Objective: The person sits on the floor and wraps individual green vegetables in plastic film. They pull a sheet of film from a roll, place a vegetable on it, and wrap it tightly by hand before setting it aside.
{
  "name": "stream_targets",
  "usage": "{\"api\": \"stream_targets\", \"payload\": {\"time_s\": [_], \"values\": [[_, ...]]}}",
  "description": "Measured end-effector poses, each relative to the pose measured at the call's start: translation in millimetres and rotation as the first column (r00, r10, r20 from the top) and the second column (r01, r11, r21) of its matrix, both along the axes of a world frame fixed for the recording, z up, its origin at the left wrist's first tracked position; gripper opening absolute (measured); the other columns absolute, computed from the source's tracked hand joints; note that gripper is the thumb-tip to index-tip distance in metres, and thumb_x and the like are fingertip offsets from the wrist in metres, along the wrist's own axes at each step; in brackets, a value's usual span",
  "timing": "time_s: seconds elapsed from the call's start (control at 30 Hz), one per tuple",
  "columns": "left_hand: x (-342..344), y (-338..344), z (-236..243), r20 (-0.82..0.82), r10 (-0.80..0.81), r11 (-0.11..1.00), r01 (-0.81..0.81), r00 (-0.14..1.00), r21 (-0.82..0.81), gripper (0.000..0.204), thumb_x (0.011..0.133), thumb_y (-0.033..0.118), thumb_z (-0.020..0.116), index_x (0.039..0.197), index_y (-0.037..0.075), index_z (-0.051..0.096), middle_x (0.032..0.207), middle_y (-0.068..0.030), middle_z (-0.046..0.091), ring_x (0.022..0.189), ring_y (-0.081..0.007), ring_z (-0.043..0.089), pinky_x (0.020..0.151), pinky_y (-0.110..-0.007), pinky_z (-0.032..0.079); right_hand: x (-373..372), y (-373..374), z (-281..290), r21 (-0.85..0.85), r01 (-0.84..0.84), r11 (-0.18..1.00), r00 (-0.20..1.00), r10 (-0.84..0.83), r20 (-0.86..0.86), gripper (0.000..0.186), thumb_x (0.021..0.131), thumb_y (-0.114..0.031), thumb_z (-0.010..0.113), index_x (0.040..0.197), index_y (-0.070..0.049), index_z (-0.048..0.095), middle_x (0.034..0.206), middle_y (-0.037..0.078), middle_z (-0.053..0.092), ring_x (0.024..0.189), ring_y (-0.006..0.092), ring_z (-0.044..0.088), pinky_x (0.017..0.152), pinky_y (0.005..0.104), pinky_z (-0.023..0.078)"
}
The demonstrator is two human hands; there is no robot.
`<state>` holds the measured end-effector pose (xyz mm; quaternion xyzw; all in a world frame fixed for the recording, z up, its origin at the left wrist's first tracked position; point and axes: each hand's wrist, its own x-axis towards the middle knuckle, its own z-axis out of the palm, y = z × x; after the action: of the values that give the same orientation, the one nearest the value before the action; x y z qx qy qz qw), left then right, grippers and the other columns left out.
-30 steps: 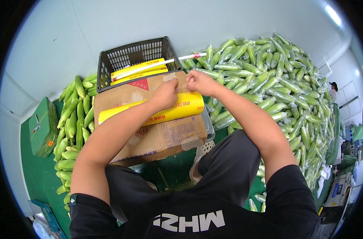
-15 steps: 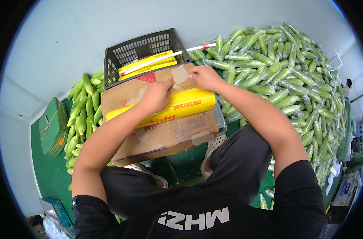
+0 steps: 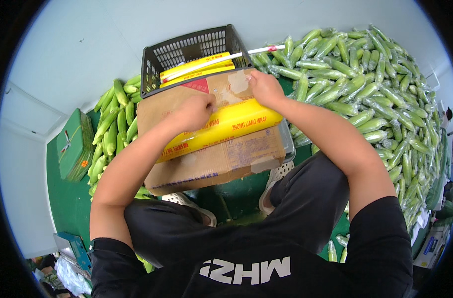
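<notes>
A long yellow box of cling wrap (image 3: 251, 117) lies across a worn brown cardboard box (image 3: 221, 164) in front of me. My left hand (image 3: 198, 112) is closed at the far long edge of the yellow box, near its middle. Past its right end, my right hand (image 3: 267, 89) is closed, fingertips bent together over the upper part of the cardboard, near a torn pale patch (image 3: 239, 82). Whatever either hand pinches is hidden or too thin to make out. My left forearm covers the left end of the yellow box.
Behind the cardboard stands a black crate (image 3: 191, 49) with more yellow boxes and a white rod (image 3: 206, 65) across it. Film-wrapped green corn cobs (image 3: 355, 89) pile up at right; unwrapped ones (image 3: 112, 124) lie at left beside a green bundle (image 3: 72, 144).
The whole view has shifted slightly. My left hand has moved a little left along the yellow box. My right fingers have moved slightly away from me and bent closer together.
</notes>
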<state>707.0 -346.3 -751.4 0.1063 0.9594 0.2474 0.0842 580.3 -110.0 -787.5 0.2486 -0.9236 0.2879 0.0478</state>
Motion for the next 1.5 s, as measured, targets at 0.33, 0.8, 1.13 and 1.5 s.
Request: {"api": "stream_targets", "payload": {"time_s": [0.33,0.8,1.13,1.5], "values": [[-2,-1,-11,0.107,0.325,0.882,-0.342,0.94,0.323,0.027,0.103,0.026,0.061,0.099,-0.001,0.061,0.08,-0.018,0.062,0.077,-0.0261,0.06,0.074,-0.041,0.049,0,-3,-5,-0.005,-0.022,1.0,1.0,0.022,0.004,0.026,0.101,-0.026,0.055,0.097,-0.004,0.067,0.094,0.027,0.07,0.091,0.0481,0.066,0.083,0.0567,0.052],[31,-33,13,0.1,0.309,0.951,-0.31,0.946,-0.004,0.024,0.103,0.022,0.055,0.091,0.002,0.061,0.074,-0.0109,0.067,0.063,-0.0224,0.066,0.063,-0.037,0.052,-8,-7,-5,0.07,-0.009,0.998,0.995,0.002,0.101,0.032,0.105,-0.03,0.051,0.106,-0.002,0.066,0.103,0.027,0.07,0.102,0.0475,0.065,0.091,0.0548,0.05],[25,-34,5,0.25,0.394,0.896,-0.43,0.884,0.11,0.023,0.103,0.027,0.06,0.104,0.005,0.064,0.071,-0.0051,0.062,0.057,-0.0146,0.059,0.052,-0.032,0.046,-5,-11,-2,0.106,-0.011,0.994,0.992,-0.003,0.127,0.033,0.105,-0.03,0.05,0.108,-0.001,0.065,0.105,0.027,0.07,0.104,0.047,0.064,0.093,0.0543,0.05],[42,-65,24,0.157,0.058,0.983,-0.029,0.986,-0.182,0.011,0.088,0.008,0.068,0.095,0.002,0.063,0.074,-0.0101,0.063,0.075,-0.0227,0.065,0.066,-0.04,0.05,-10,-14,-8,0.136,0.012,0.991,0.995,-0.025,0.093,0.03,0.103,-0.027,0.051,0.108,-0.005,0.071,0.111,0.023,0.071,0.104,0.0429,0.068,0.094,0.0531,0.053]]}}
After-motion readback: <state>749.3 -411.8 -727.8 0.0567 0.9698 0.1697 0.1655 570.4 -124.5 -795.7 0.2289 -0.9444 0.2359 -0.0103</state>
